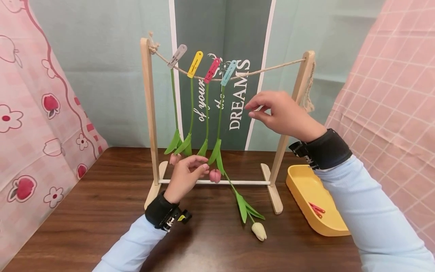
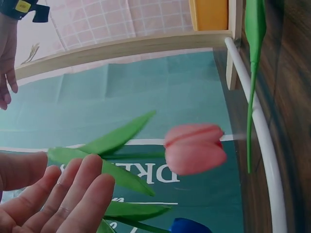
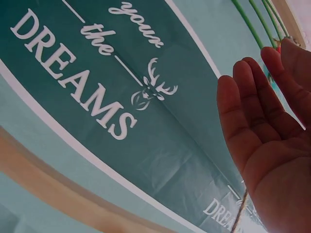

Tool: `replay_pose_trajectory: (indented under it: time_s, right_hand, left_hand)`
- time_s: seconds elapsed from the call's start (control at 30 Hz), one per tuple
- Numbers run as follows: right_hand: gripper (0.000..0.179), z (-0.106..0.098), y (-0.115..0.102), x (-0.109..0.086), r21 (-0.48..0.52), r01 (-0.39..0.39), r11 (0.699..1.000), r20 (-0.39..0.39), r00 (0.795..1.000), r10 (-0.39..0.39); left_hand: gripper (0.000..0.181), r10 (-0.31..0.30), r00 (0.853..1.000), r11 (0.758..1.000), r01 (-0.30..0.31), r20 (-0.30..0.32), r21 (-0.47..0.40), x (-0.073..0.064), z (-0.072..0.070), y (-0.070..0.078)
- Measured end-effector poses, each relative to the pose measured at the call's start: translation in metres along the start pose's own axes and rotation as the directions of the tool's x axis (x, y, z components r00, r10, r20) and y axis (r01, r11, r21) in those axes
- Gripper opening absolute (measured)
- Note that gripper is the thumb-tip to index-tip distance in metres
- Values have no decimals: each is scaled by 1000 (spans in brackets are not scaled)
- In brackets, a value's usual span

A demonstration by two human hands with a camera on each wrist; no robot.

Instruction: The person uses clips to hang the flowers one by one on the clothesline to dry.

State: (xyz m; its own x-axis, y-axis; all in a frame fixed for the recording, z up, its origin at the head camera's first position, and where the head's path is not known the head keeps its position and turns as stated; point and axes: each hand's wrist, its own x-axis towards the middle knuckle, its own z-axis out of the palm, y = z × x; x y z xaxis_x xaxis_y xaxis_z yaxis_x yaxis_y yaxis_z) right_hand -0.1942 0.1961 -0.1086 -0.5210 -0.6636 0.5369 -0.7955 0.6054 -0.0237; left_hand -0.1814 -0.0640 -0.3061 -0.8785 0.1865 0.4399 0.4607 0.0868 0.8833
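Several artificial tulips hang head-down from a rope (image 1: 268, 69), pinned by a grey clothespin (image 1: 177, 56), a yellow clothespin (image 1: 195, 64), a red clothespin (image 1: 212, 70) and a light blue clothespin (image 1: 229, 73). My left hand (image 1: 185, 175), fingers loosely extended, is beside the leaves of the pink tulip (image 1: 215, 176) under the light blue clothespin. A blue tulip (image 2: 189, 226) shows at the left wrist view's bottom edge. My right hand (image 1: 280, 113) is raised right of the stems, with thumb and fingertips apart and nothing between them. A white tulip (image 1: 259, 231) lies on the table.
The rope spans two wooden posts (image 1: 149, 113) joined low down by a white rod (image 1: 244, 183). At the right, a yellow tray (image 1: 306, 219) holds red clothespins (image 1: 316, 209). Patterned curtains (image 1: 51, 143) and a green printed cloth (image 1: 255, 22) surround the brown table (image 1: 102, 211).
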Motion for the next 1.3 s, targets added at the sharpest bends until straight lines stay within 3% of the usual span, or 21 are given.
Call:
replay_pose_trajectory:
  time_s: [0.33,0.83,1.3]
  right_hand:
    - [19,14,7,-22,24,-39,999,16,999,38]
    - [20,32,19,-52,70,-97,993,22,995,95]
    - [21,52,26,-84,95,-140,986,31,990,138]
  left_hand:
    - [14,-82,997,997,82,12,-2,-6,-5,-8]
    - [14,-134,990,991,134,36,1,-10,-6,-14]
    - [16,-156,981,988,157,117,0,-18,-7,-18]
